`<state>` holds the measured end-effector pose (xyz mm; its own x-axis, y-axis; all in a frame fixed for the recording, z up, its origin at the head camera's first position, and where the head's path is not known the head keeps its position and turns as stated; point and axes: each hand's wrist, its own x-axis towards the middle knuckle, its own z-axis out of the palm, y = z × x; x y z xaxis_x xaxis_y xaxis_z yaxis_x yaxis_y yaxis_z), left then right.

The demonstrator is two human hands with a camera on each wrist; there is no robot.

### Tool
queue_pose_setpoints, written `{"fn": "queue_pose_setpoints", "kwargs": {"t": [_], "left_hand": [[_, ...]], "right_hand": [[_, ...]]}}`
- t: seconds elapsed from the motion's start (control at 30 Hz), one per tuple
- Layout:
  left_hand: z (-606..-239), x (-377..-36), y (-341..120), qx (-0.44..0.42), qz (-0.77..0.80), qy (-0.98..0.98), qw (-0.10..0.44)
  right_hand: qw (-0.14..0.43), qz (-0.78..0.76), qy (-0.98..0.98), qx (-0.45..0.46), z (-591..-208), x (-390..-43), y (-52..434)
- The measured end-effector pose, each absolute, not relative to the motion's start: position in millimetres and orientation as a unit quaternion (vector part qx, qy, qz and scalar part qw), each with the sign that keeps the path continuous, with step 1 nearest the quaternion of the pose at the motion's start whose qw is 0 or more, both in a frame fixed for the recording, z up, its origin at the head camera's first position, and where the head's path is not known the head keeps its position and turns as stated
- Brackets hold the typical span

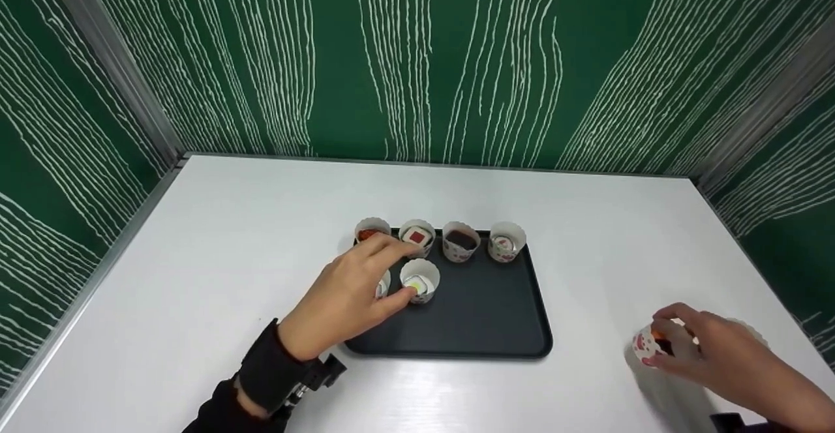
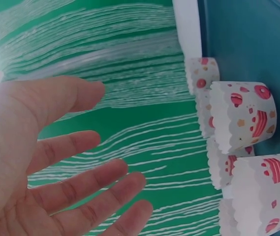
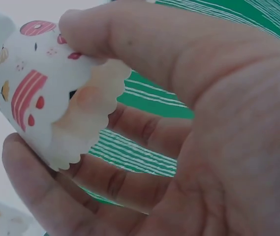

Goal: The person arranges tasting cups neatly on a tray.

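Observation:
My right hand point(image 1: 724, 355) grips a white paper baking cup point(image 1: 647, 347) with pink prints, at the table's right. In the right wrist view the thumb presses one side of the cup point(image 3: 36, 83) and fingers wrap the other; something orange and dark shows inside. My left hand point(image 1: 355, 289) hovers over the left part of a dark tray point(image 1: 483, 319), fingers relaxed and apart, holding nothing. Nearest to its thumb stands a cup point(image 1: 419, 281) with a white and yellow piece. Another cup point(image 1: 383, 284) is partly hidden behind that hand.
Along the tray's far edge stand cups with a reddish filling point(image 1: 372, 229), a red-and-white square piece point(image 1: 417, 236), a dark piece point(image 1: 460, 240) and a round white piece point(image 1: 505, 242). One more cup rim point(image 1: 750, 330) shows behind my right hand. Green walls enclose the white table point(image 1: 261, 224).

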<state>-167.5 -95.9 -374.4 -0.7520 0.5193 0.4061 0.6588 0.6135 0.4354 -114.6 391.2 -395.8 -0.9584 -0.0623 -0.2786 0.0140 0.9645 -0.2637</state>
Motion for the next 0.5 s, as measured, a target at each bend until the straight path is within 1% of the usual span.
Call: {"fn": "queue_pose_setpoints", "kwargs": {"t": [0.3, 0.4, 0.5], "left_hand": [[-376, -167, -92, -0.338, -0.286, -0.890, 0.112], [-377, -166, -91, -0.342, -0.288, -0.888, 0.112], [-376, -165, -90, -0.347, -0.293, -0.885, 0.107]], "right_hand": [[0.142, -0.182, 0.972, -0.041, -385, -124, 373], [0.126, -0.195, 0.971, -0.062, -383, -125, 366], [0.096, -0.206, 0.969, -0.093, -381, -123, 358]]}}
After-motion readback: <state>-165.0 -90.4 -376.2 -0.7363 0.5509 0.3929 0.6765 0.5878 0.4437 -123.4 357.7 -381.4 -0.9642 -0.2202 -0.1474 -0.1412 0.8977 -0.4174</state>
